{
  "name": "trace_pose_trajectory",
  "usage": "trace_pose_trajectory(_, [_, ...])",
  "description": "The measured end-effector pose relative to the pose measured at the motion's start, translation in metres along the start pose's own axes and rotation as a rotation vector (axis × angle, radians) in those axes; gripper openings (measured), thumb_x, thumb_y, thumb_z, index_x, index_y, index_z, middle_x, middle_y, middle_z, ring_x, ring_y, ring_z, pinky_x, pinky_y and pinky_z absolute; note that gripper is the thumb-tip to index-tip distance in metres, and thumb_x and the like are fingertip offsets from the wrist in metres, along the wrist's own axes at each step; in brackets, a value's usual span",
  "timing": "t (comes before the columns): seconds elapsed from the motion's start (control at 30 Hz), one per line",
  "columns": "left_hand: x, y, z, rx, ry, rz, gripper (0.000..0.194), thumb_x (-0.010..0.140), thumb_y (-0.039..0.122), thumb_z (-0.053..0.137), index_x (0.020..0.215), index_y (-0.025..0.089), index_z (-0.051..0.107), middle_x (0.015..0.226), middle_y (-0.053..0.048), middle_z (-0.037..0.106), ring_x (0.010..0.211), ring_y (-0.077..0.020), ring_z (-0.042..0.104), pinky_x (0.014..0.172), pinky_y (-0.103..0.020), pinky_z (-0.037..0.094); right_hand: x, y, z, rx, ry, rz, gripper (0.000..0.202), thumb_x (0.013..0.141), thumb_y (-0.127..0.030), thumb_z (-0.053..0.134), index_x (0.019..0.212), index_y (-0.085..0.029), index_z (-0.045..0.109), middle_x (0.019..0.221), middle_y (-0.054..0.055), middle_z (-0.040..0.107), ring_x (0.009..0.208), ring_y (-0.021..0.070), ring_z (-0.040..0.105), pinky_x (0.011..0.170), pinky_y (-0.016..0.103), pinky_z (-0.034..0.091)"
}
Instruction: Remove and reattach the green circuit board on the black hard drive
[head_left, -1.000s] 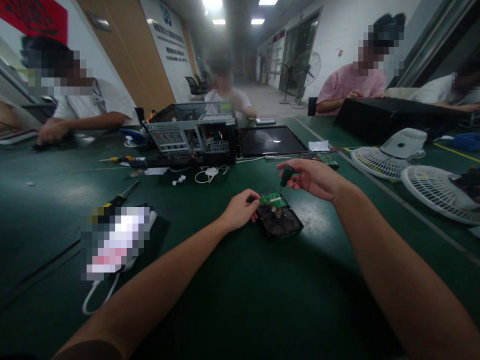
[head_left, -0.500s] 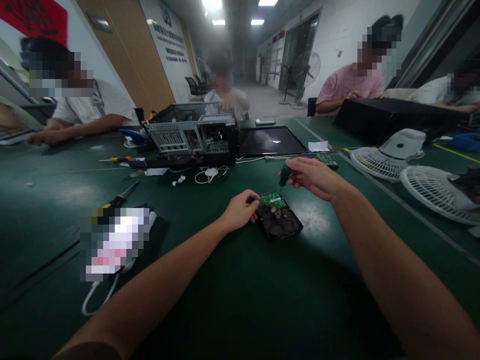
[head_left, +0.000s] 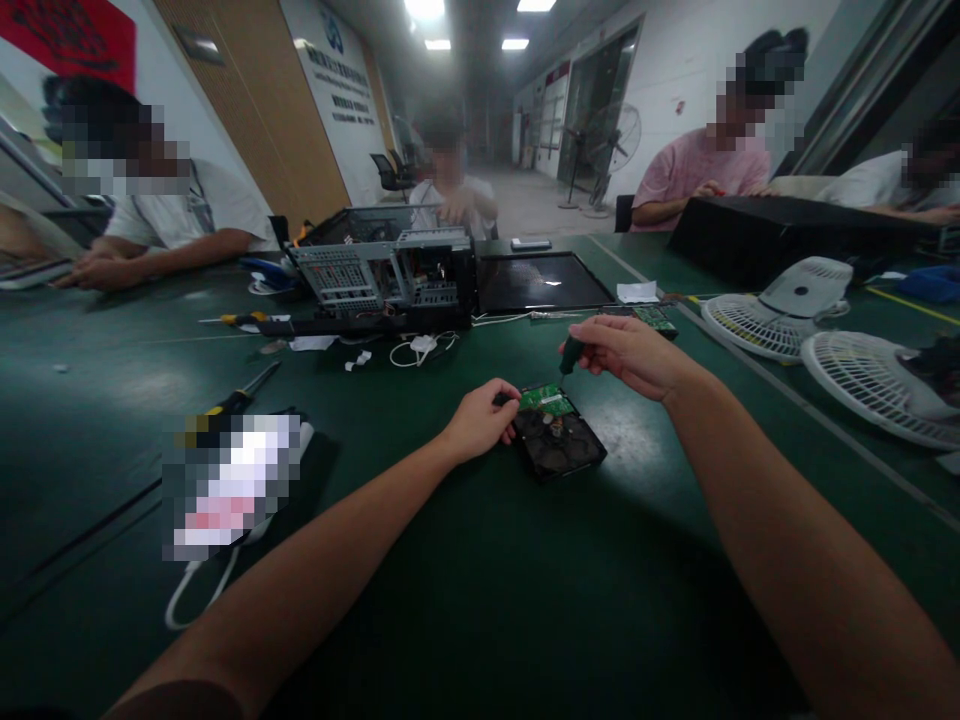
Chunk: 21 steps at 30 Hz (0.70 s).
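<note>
Here, the green table (head_left: 480, 600) bears the drive (head_left: 559, 450), flat, black and boxy; its near and right edges stand free, tabletop stretching past both. The left hand (head_left: 484, 420) closes on the drive's left side, the right hand (head_left: 626, 352) pinches a screwdriver (head_left: 571, 356) pointing down at the drive's far-right corner, beside its green board (head_left: 544, 400).

"What lies on the green tabletop (head_left: 465, 590)?"
"Toward its far edge, an open computer case (head_left: 337, 277) and a flat dark panel (head_left: 536, 282)."
"Farther from that edge?"
"A hard drive (head_left: 560, 446) and a yellow-and-black screwdriver (head_left: 237, 400)."
</note>
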<state>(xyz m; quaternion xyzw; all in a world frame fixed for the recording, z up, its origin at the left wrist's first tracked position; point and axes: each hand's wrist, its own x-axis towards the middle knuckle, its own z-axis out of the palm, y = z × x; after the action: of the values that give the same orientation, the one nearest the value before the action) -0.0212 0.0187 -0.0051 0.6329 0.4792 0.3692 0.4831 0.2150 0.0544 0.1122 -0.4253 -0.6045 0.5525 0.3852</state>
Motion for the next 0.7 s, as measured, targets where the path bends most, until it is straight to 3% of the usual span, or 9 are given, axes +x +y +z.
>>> trace_pose_trajectory(0.2, [-0.0003, 0.0003, -0.0002, -0.007, -0.001, -0.002, 0.013, 0.098, 0.019, 0.056, 0.111, 0.017, 0.059, 0.062, 0.002, 0.065, 0.051, -0.0129, 0.065, 0.047, -0.02, 0.051, 0.0017, 0.0012, -0.0023, 0.028, -0.017, 0.036, 0.017, 0.088, -0.038, 0.069, 0.091, -0.022, 0.075, 0.077, 0.005, 0.066, 0.062, 0.0134, 0.054, 0.052, 0.028, 0.042])
trace_pose_trajectory(0.47, [0.0005, -0.0017, 0.0017, -0.013, 0.007, -0.001, 0.013, 0.099, 0.019, 0.056, 0.111, 0.017, 0.058, 0.06, 0.002, 0.064, 0.049, -0.0118, 0.064, 0.046, -0.018, 0.048, 0.0025, 0.0045, -0.0031, 0.157, -0.086, 0.067, 0.018, 0.09, -0.038, 0.07, 0.084, -0.021, 0.068, 0.097, 0.009, 0.074, 0.071, 0.0162, 0.065, 0.059, 0.028, 0.052])
trace_pose_trajectory(0.57, [-0.0005, 0.0001, 0.0018, -0.017, 0.009, -0.002, 0.012, 0.099, 0.018, 0.056, 0.111, 0.017, 0.058, 0.059, 0.003, 0.064, 0.048, -0.0116, 0.063, 0.046, -0.018, 0.049, 0.0024, 0.0044, -0.0043, 0.145, -0.092, 0.053, 0.017, 0.092, -0.038, 0.069, 0.096, -0.022, 0.07, 0.099, 0.01, 0.075, 0.073, 0.0173, 0.066, 0.061, 0.03, 0.054])
trace_pose_trajectory(0.7, [-0.0018, 0.0032, 0.0013, -0.011, 0.01, -0.004, 0.012, 0.099, 0.017, 0.056, 0.11, 0.017, 0.058, 0.059, 0.003, 0.065, 0.047, -0.011, 0.063, 0.045, -0.017, 0.048, 0.0039, 0.0065, -0.0074, 0.091, -0.103, 0.033, 0.027, 0.096, -0.043, 0.064, 0.11, -0.021, 0.072, 0.101, 0.01, 0.075, 0.067, 0.0142, 0.06, 0.053, 0.027, 0.048])
